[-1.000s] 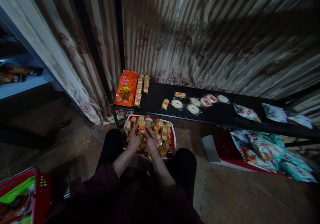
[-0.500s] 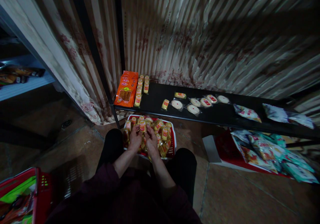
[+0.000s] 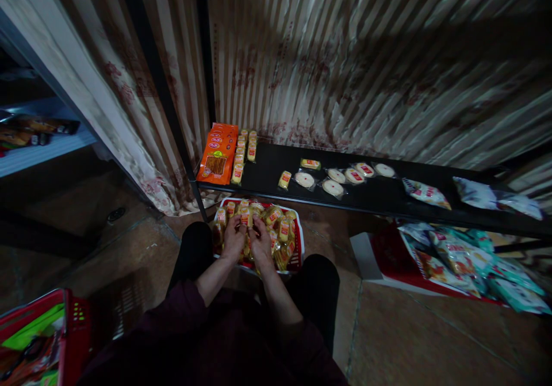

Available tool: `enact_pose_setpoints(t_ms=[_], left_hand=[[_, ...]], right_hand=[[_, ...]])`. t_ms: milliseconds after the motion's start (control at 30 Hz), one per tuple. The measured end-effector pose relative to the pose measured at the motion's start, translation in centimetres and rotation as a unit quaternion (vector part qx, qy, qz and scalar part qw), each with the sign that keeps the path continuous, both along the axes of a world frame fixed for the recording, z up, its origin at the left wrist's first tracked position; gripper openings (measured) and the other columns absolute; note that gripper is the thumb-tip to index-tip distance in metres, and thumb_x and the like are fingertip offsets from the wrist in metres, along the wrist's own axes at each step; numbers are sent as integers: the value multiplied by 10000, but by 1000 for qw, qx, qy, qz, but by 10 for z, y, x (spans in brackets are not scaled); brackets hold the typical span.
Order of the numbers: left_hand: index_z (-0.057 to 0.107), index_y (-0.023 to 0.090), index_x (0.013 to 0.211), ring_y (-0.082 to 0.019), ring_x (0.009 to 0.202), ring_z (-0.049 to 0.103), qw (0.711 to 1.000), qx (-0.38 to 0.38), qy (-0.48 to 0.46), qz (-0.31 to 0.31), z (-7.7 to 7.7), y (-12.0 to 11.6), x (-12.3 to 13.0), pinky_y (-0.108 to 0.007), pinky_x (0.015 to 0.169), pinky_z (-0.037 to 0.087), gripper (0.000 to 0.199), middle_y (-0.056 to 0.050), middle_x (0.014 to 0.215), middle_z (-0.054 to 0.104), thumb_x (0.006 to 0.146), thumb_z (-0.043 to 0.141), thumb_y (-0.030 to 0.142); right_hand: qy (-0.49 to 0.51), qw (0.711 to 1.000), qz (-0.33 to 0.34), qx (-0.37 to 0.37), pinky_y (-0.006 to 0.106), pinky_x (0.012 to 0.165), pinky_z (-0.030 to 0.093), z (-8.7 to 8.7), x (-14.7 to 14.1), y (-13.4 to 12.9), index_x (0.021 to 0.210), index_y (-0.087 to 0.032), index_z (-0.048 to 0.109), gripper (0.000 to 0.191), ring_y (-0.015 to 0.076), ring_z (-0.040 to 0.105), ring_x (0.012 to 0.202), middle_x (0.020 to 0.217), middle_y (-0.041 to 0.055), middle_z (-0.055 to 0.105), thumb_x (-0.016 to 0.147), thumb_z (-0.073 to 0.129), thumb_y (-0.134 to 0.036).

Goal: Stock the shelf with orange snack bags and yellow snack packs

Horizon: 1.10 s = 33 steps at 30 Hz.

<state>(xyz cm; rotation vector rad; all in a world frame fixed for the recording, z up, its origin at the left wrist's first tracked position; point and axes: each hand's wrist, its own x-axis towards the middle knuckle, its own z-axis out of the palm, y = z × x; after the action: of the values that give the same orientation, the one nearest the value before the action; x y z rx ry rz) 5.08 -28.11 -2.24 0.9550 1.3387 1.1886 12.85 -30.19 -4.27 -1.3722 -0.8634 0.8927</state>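
Between my knees stands a red and white box (image 3: 301,248) full of small snack cakes in clear yellow wrappers. Over it, my left hand (image 3: 233,239) and my right hand (image 3: 260,241) pinch one wrapped snack cake (image 3: 245,217) from both sides. Its red and yellow label faces up. On the low black shelf (image 3: 269,170) ahead, rows of the same wrapped cakes (image 3: 239,159) line up beside an orange snack packet (image 3: 218,155). Two more such cakes lie apart, one of them a loose cake (image 3: 284,179), near several round wrapped pastries (image 3: 333,188).
Puffy white packets (image 3: 426,194) lie on the shelf's right part. Below it, a red and white carton (image 3: 366,256) holds several green and white bags (image 3: 470,259). A red shopping basket (image 3: 64,334) stands at lower left. Striped curtains (image 3: 267,46) hang behind the shelf.
Almost nothing differs. Both hands stay over the box with the same wrapped cake between them, and its position has shifted only slightly.
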Motion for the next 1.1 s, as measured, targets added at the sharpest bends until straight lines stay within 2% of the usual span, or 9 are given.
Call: enact_pose_setpoints(t_ms=[200, 433, 633, 767, 900, 1100], left_hand=[[586, 178, 994, -153, 981, 621, 1000, -12, 9, 21, 4, -2, 1, -326, 950, 450, 276, -67, 1036, 665, 765, 493, 54], [615, 178, 972, -167, 1015, 617, 1000, -12, 1, 11, 4, -3, -1, -340, 958, 450, 263, -74, 1067, 670, 761, 506, 65], [632, 176, 940, -172, 987, 628, 1000, -3, 19, 18, 3, -3, 0, -341, 950, 454, 267, -77, 1034, 685, 749, 498, 46], [648, 182, 948, -171, 929, 637, 999, -1, 33, 12, 4, -5, -1, -340, 929, 466, 288, -53, 976, 698, 734, 501, 56], [654, 175, 958, -160, 892, 636, 999, 8, 46, 9, 5, -6, 0, -337, 912, 472, 313, -53, 998, 696, 722, 493, 46], [662, 187, 932, -155, 938, 622, 999, 15, 36, 8, 1, -4, 1, -337, 937, 460, 295, -45, 1000, 690, 720, 514, 44]], right_hand=[[-17, 1000, 4, -19, 432, 995, 435, -1, 2, -1, 1159, -216, 627, 431, 241, 589, 1100, 1231, 81, 631, 766, 605, -392], [2, 999, -18, -26, 424, 993, 437, -7, 4, -1, 1127, -214, 650, 420, 241, 579, 1122, 1209, 79, 645, 751, 612, -399], [-3, 998, -37, -48, 428, 1045, 374, -10, 7, -1, 1092, -202, 666, 402, 237, 553, 1152, 1207, 78, 647, 744, 586, -387], [9, 998, -39, -50, 401, 1037, 378, -11, 6, -2, 1146, -208, 630, 430, 218, 559, 1139, 1222, 68, 637, 749, 564, -359], [17, 998, -39, -56, 382, 1005, 404, -8, 6, -2, 1221, -227, 571, 469, 199, 584, 1093, 1205, 56, 642, 768, 530, -338], [6, 999, -29, -40, 398, 1080, 326, -10, 6, -3, 1106, -232, 646, 383, 202, 522, 1196, 1234, 41, 630, 778, 525, -388]])
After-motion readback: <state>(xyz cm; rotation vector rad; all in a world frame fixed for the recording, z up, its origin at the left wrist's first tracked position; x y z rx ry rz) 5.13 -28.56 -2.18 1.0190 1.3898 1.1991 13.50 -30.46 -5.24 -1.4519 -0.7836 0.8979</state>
